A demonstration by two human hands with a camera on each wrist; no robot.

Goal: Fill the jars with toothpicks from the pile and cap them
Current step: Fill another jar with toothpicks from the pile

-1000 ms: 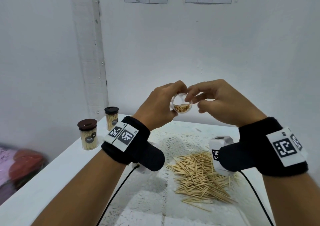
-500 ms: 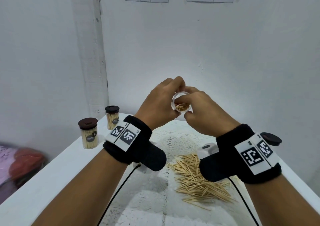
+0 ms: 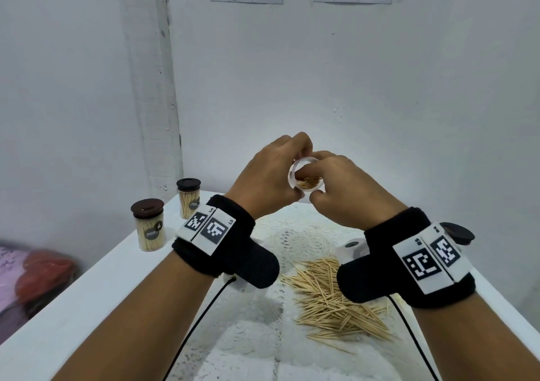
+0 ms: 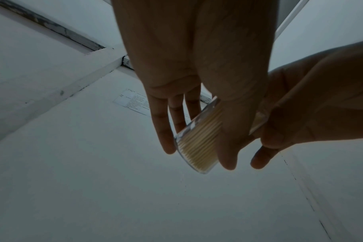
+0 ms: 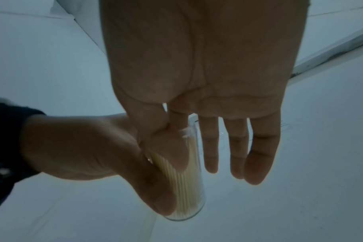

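Note:
My left hand (image 3: 271, 181) grips a clear jar (image 3: 306, 177) partly filled with toothpicks, raised above the table and tilted with its mouth toward me. My right hand (image 3: 342, 187) is at the mouth, index finger reaching inside onto the toothpick ends, thumb under the rim. In the left wrist view the thumb and fingers wrap the jar (image 4: 197, 144). The right wrist view shows the jar (image 5: 189, 180) under my left thumb, my other right fingers (image 5: 236, 147) straight beside it. The toothpick pile (image 3: 330, 298) lies on the lace mat below. A dark loose lid (image 3: 457, 233) lies on the table at the right.
Two capped jars full of toothpicks (image 3: 149, 225) (image 3: 189, 198) stand at the table's left edge near the wall corner. The white table (image 3: 73, 307) ends at a wall behind. Black cables run from both wristbands across the mat.
My right hand moved left and closed in on the jar mouth, its index finger now inside. The left hand kept its grip and tilted the jar slightly.

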